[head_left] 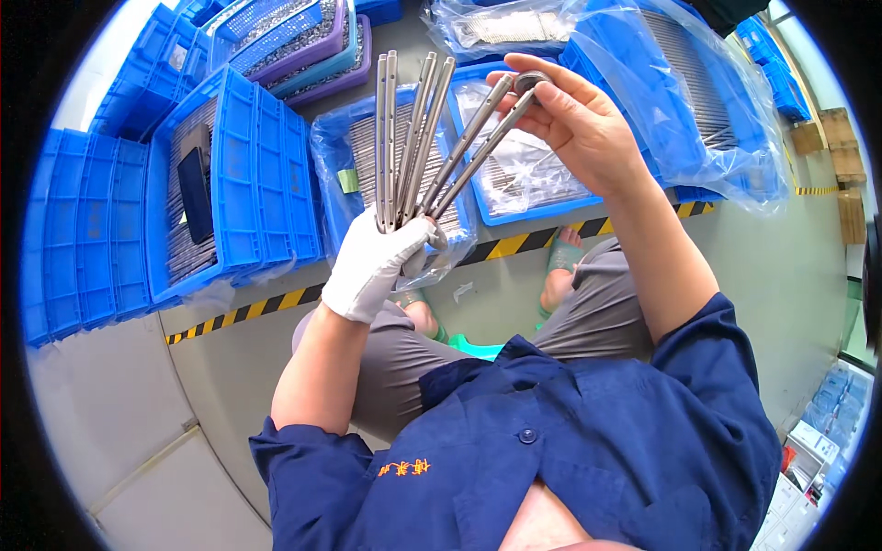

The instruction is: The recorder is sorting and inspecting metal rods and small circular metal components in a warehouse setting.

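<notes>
My left hand, in a white glove, is closed round the lower ends of several slim metal rods with small holes along their sides. Their upper ends fan out over the bins. Bare, my right hand pinches a small dark round metal piece between thumb and fingers. This piece is at the upper end of the rightmost rod; whether it is fitted onto that rod I cannot tell. The tip of a neighbouring rod lies close to the same fingers.
Plastic-lined blue bins of rods stand ahead. A blue crate at left holds rods and a dark phone-like object. Purple baskets hold small metal parts. Another lined bin is at right. Striped tape crosses the floor.
</notes>
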